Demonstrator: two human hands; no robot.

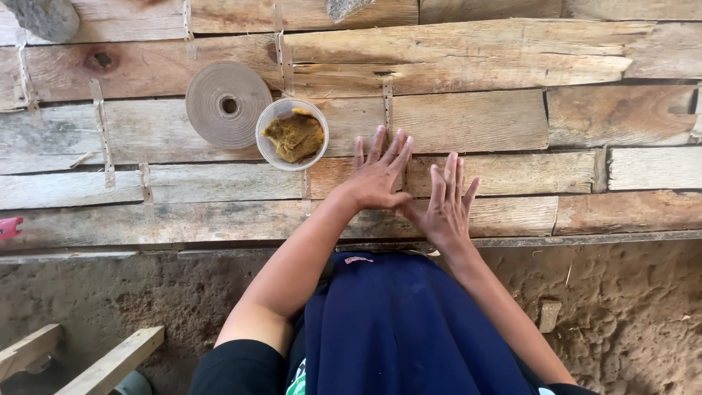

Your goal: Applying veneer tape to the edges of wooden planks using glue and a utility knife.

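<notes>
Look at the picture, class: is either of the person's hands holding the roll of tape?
No: both the left hand and right hand lie flat and open on the planks, apart from the roll of tape.

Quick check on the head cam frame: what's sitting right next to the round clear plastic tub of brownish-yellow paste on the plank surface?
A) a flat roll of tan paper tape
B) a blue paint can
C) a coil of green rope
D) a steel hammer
A: the flat roll of tan paper tape lies on the weathered wooden planks, its edge meeting the left rim of the round clear plastic tub of brownish-yellow paste.
</notes>
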